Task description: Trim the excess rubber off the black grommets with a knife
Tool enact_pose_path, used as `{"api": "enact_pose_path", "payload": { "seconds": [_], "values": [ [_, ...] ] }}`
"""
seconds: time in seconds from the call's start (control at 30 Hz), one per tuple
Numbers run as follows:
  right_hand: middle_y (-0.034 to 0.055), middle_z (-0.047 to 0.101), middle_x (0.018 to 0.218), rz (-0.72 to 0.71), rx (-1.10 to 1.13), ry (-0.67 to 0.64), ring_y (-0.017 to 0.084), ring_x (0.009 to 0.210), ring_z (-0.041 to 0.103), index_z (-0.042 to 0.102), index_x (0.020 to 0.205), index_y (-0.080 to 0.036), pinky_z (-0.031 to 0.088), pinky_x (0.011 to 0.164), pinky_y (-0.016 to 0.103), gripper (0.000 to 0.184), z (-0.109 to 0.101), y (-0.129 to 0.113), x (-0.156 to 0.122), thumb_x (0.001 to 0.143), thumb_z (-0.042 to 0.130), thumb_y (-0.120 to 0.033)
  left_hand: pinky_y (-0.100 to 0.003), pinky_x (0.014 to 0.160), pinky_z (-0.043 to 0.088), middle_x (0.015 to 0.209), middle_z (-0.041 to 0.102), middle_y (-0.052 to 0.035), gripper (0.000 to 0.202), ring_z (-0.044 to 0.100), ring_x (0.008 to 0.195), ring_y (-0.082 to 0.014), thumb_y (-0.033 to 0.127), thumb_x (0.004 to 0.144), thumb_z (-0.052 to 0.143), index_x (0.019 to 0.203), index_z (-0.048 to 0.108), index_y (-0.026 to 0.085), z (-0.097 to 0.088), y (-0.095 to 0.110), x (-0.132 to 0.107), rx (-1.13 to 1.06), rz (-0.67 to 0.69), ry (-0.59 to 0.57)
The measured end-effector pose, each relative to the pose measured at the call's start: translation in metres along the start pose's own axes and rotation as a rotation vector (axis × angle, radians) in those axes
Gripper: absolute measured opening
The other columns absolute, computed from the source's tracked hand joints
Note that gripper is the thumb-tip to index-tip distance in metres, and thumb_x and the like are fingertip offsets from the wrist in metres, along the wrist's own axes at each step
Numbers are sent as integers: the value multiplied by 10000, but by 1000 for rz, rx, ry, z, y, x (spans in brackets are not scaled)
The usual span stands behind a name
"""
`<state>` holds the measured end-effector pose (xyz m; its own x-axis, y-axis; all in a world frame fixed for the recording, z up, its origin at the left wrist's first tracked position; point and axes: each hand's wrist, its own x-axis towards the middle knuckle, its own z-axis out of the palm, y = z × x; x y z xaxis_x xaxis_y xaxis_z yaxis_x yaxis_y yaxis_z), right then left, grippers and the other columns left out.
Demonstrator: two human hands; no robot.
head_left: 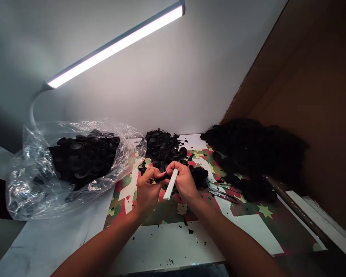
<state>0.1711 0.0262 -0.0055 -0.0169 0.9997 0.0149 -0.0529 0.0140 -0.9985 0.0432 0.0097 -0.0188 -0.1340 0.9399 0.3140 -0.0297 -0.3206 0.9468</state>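
My left hand (148,189) is closed on a small black rubber piece (160,178), pinched between thumb and fingers above the middle of the table. Right beside it, my right hand (183,181) is wrapped round a flat white-handled tool (171,185). The white end points down toward me; the tool's working end is hidden by the fingers, so its kind does not show. Both hands meet at the black piece. Just beyond them lies a heap of black rubber parts and scraps (161,144).
On the left, a clear plastic bag (29,181) holds many black ring-shaped parts (83,156). A large dark pile (253,150) lies at the right, by a cardboard wall (305,69). Thin metal tools (223,194) rest on the patterned sheet (265,211). A lit lamp (118,44) hangs above.
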Motion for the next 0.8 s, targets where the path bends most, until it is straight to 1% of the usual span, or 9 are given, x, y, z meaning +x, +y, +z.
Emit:
{"api": "enact_pose_path", "payload": {
  "seconds": [0.1,0.17,0.2,0.27,0.4,0.47,0.57,0.67,0.8],
  "values": [
    [-51,475,606,-79,-60,11,99,552,395,527,656,-196,310,461,192,79,3,4,-1,647,601,-223,-305,707,430,651,572,0,231,529,738,-193,213,721,813,600,616,219,-2,1,-4,83,154,28],
    [-53,482,628,-132,-114,-6,106,578,401,507,669,-205,317,478,194,109,4,2,-3,613,599,-191,-324,733,437,596,558,-4,243,533,755,-212,213,737,807,581,622,232,-4,1,-5,106,223,22],
    [-55,485,634,-160,-139,-15,109,584,405,497,676,-209,324,489,198,127,4,0,-4,613,606,-190,-330,741,440,572,547,-5,247,531,755,-216,228,731,818,574,627,235,-4,1,-4,101,229,16],
    [-52,497,642,-244,-216,-14,117,591,427,487,685,-215,352,524,215,132,3,-4,-6,654,615,-203,-326,730,448,577,539,-1,264,524,731,-205,294,694,857,578,629,228,-4,1,-2,20,153,17],
    [-6,554,699,-557,-446,60,158,643,507,493,715,-225,433,635,277,97,2,-3,-12,791,542,-190,-253,621,450,642,518,26,435,495,639,-126,447,617,896,604,548,184,1,4,5,-340,-256,-16],
    [29,586,749,-706,-545,54,193,706,545,519,766,-233,461,671,311,87,1,4,-15,797,522,-152,-212,571,437,626,480,51,497,464,585,-87,435,595,909,614,484,177,3,7,6,-485,-434,-31],
    [49,600,768,-854,-625,-18,225,761,562,547,817,-243,478,675,337,162,2,16,-21,794,503,-89,-175,465,379,591,409,88,523,390,490,-48,381,564,928,659,451,187,2,10,5,-589,-602,-12],
    [39,593,751,-960,-570,-70,217,759,560,533,809,-249,480,671,336,191,3,17,-27,843,484,-69,-173,433,352,603,414,96,522,356,464,-39,371,553,933,691,463,192,-1,10,4,-617,-643,-16],
    [29,606,753,-1041,-416,-216,193,727,579,517,807,-251,494,662,326,164,4,6,-35,884,508,-107,-198,550,436,651,489,71,510,454,558,-67,435,583,918,684,484,188,-8,1,14,-582,-531,13]
  ]
}}
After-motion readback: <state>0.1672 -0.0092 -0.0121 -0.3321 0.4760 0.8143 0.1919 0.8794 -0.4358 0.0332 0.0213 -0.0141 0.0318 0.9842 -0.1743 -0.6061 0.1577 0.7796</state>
